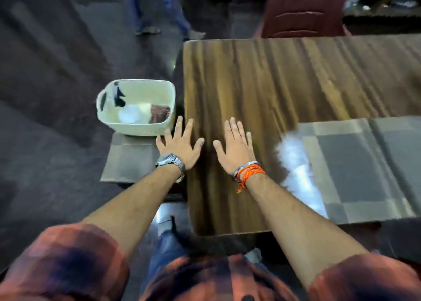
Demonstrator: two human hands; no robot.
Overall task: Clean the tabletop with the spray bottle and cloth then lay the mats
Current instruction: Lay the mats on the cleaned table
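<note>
The brown wooden tabletop [273, 84] fills the middle and right. My left hand [180, 144] hovers over its left edge, fingers spread, holding nothing. My right hand [234, 146] lies flat and open on the wood beside it. A grey checked mat [355, 168] lies on the table's near right part, with a bright glare on its left side. A cream basket [136, 127] stands left of the table; inside are a spray bottle [117, 96], a white cloth [129, 116] and a brown folded cloth [159, 113].
The basket rests on a low grey stool or box [127, 161] beside the table. A dark red chair [305, 11] stands at the table's far side. A person's legs [157, 6] are on the dark floor at the back.
</note>
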